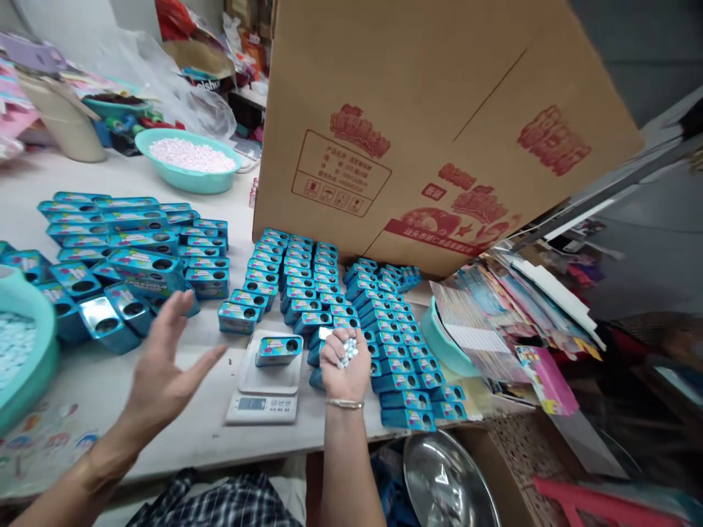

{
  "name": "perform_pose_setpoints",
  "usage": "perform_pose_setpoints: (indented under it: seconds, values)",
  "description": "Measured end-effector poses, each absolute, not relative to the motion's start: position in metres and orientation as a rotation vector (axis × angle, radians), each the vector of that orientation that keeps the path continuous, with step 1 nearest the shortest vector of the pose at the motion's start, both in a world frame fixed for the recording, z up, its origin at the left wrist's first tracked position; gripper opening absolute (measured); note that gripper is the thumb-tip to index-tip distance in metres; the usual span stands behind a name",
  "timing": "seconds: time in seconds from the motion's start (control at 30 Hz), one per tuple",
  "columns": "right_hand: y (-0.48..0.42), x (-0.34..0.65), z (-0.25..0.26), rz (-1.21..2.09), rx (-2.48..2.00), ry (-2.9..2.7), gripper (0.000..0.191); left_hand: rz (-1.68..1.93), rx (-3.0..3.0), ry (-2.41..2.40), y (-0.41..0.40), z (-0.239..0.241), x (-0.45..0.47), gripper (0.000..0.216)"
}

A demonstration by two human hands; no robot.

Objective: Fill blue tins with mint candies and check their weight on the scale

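Note:
My right hand is cupped, fingers curled around a small heap of pale candies, above the tins right of the scale. My left hand is raised with its fingers apart and holds nothing. It hovers left of the white digital scale, close to a loose group of blue tins. One blue tin with a dark round hole in its top sits on the scale's tray. Rows of similar blue tins stand behind and to the right of my right hand.
A large cardboard box stands behind the rows. A turquoise basin of pale blue candies is at the left edge; another basin holds pinkish ones. Stacked printed sheets lie right. A metal bowl sits below the table edge.

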State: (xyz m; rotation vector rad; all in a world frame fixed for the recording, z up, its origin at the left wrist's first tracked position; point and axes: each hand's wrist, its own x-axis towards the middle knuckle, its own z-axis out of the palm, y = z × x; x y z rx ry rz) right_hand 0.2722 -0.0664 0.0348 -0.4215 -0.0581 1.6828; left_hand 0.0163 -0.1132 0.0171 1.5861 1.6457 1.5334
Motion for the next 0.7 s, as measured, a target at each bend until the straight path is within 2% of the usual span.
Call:
perform_pose_setpoints:
  seconds: [0.17,0.3,0.47,0.7]
  values:
    - [-0.059,0.262,0.038,1.701,-0.445,-0.091,0.019,1.507,1.162,1.787,-0.150,0.019,-0.015,0.065]
    - [-0.055,0.257,0.037,1.687,-0.470,-0.103,0.020,1.342,1.146,1.963,-0.167,0.013,-0.022,0.048]
    - [-0.052,0.254,0.033,1.655,-0.508,-0.173,0.019,1.199,1.298,1.948,-0.162,0.000,-0.021,0.048]
    - [-0.041,0.239,0.032,1.538,-0.607,-0.174,0.020,1.198,1.894,1.548,-0.116,-0.003,0.032,0.054]
